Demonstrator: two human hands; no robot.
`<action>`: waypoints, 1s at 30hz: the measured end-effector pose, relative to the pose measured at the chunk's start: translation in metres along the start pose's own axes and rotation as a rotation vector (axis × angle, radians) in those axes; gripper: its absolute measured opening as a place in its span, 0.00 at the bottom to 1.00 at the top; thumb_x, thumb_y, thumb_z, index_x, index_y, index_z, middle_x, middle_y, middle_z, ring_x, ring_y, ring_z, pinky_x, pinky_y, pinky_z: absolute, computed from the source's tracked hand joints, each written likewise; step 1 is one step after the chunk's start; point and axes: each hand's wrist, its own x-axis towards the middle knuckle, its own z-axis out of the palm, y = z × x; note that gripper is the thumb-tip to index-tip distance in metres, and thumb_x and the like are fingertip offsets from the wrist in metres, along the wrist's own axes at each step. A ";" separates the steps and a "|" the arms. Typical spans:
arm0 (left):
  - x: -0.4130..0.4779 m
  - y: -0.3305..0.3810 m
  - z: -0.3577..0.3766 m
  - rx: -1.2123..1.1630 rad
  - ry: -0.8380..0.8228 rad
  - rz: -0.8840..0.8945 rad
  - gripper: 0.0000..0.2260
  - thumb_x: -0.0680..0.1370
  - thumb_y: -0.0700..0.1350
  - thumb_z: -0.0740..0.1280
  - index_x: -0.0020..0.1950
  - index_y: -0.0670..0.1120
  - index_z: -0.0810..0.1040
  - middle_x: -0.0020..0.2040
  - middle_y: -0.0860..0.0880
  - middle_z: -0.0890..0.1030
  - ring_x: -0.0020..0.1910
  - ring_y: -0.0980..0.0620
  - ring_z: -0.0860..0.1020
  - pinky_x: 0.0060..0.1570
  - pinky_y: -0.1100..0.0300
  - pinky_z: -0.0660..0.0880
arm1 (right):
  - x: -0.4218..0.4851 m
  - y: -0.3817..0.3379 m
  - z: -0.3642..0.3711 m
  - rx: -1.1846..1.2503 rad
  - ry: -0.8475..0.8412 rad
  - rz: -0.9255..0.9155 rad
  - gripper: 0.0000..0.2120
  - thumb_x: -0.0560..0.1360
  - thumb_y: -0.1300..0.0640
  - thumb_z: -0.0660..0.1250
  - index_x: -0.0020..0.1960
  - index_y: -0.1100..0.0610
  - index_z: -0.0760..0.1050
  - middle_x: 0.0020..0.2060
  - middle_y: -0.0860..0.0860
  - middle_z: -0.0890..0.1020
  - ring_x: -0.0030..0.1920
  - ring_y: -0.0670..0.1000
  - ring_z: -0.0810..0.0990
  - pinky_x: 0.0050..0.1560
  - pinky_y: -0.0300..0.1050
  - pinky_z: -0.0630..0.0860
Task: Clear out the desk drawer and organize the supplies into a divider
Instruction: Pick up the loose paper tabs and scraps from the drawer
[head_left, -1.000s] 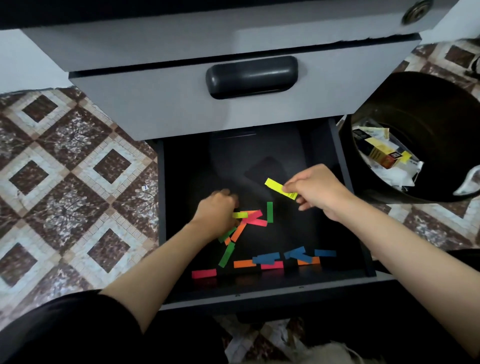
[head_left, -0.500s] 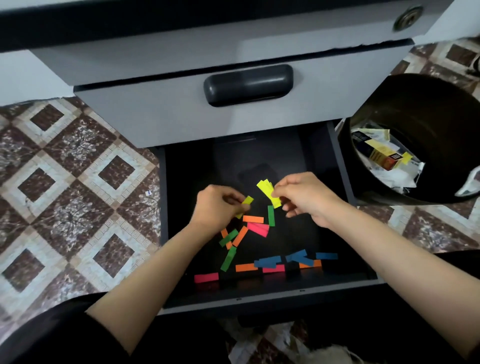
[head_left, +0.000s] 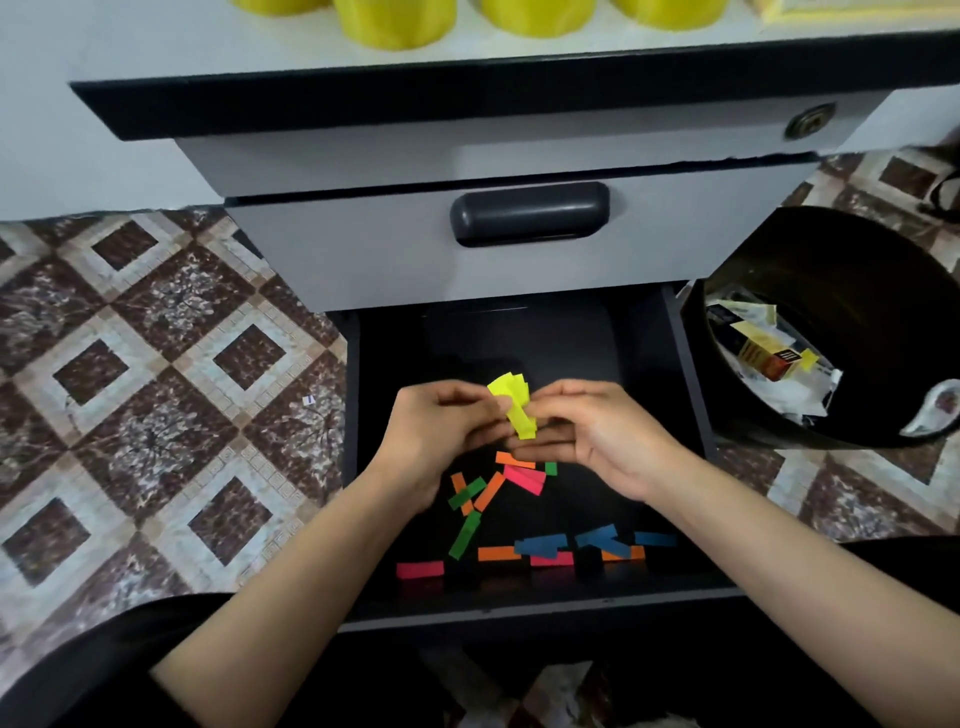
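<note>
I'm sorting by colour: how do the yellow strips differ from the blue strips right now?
The yellow strips are pinched between the left hand and right hand above the drawer; the blue strips lie loose on its floor. Yellow forms one fanned bunch; blue spreads along the front. Both are small paper strips.

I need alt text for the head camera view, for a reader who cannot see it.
The left hand and the right hand together pinch a small bundle of yellow paper strips above an open dark drawer. Other loose strips in orange, green, pink and blue lie on the drawer floor, and a black bin holding waste stands to the right.
</note>
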 end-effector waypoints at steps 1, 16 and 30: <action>0.001 0.001 -0.001 0.007 0.011 0.010 0.03 0.72 0.34 0.70 0.38 0.38 0.79 0.33 0.46 0.81 0.31 0.54 0.82 0.34 0.67 0.78 | -0.001 -0.001 0.000 0.002 -0.003 -0.012 0.02 0.74 0.69 0.64 0.45 0.66 0.76 0.36 0.61 0.82 0.36 0.55 0.84 0.39 0.46 0.82; 0.023 0.016 -0.020 1.377 -0.302 0.923 0.31 0.62 0.46 0.79 0.64 0.48 0.76 0.61 0.50 0.79 0.62 0.46 0.75 0.60 0.45 0.70 | -0.002 -0.018 0.000 -0.347 0.082 -0.030 0.13 0.67 0.74 0.70 0.46 0.60 0.74 0.34 0.59 0.81 0.28 0.50 0.82 0.33 0.41 0.81; 0.025 0.014 -0.018 1.420 -0.170 1.149 0.07 0.64 0.49 0.69 0.37 0.50 0.85 0.31 0.52 0.81 0.33 0.49 0.79 0.37 0.54 0.75 | 0.002 -0.008 0.003 -0.951 0.133 -0.313 0.08 0.68 0.60 0.75 0.47 0.55 0.83 0.36 0.49 0.82 0.35 0.48 0.82 0.37 0.38 0.79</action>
